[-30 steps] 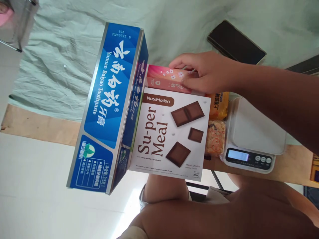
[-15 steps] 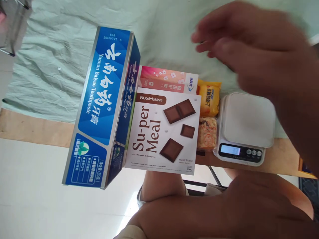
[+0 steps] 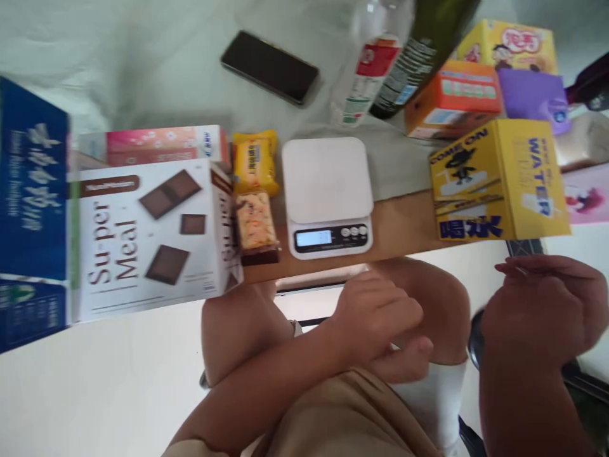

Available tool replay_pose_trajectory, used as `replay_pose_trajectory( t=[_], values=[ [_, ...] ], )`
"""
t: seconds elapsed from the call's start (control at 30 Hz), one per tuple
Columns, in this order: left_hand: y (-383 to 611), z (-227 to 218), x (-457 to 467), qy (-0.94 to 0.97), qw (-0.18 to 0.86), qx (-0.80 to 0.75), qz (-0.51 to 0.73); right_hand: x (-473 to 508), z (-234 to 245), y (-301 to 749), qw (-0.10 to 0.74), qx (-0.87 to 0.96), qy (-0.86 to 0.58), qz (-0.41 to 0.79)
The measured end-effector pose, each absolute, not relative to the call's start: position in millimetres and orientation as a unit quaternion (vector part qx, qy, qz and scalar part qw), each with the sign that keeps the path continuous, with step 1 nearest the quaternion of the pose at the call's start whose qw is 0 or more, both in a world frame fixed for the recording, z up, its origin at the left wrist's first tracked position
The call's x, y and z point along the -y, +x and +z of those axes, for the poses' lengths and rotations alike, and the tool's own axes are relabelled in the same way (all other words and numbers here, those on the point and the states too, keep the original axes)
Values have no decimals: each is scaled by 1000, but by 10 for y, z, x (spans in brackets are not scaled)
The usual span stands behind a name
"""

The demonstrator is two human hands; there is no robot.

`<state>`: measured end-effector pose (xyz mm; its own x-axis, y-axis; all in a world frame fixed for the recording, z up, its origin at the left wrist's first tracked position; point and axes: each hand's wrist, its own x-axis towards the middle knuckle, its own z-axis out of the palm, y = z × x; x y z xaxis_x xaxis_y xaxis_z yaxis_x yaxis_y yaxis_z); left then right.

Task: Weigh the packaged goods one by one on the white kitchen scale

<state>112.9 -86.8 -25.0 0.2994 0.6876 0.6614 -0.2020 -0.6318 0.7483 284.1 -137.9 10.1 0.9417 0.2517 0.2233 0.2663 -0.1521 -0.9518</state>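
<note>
My left hand (image 3: 378,320) hangs over my lap below the table edge, its fingers loosely curled and the thumb a little apart; nothing shows in it. My right hand (image 3: 547,304) is at the far right, just below a yellow box (image 3: 499,181) with "WATER" on it. Its fingertips are pinched together, and anything between them is too small and blurred to name. A white kitchen scale (image 3: 328,181) with a lit display stands at the table's front, nothing on its plate. Left of it lie a yellow packet (image 3: 255,162) and a wrapped biscuit-like snack (image 3: 257,222).
On the left stand a white Su-per Meal box (image 3: 162,285), a pink box (image 3: 157,139) and a blue toothpaste box (image 3: 33,209). Behind the scale lie a black phone (image 3: 270,66), a clear bottle (image 3: 366,70) and a green bottle (image 3: 419,60). An orange box (image 3: 457,95) is farther right.
The view has swung to the right, bringing in the phone, bottles and right-hand boxes. My right hand has gone from above the scale to the far right, below the table edge.
</note>
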Motion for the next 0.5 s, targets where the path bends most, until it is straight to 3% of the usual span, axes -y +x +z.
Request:
replay_pose_trajectory(
  t=[0.13,0.5],
  values=[
    [1488,-209,886,742,408,-184,500,1558,-9,3178,642,196,-741,-25],
    [2322,-456,733,746,497,-236,375,1295,-290,3711,662,302,-672,141]
  ],
)
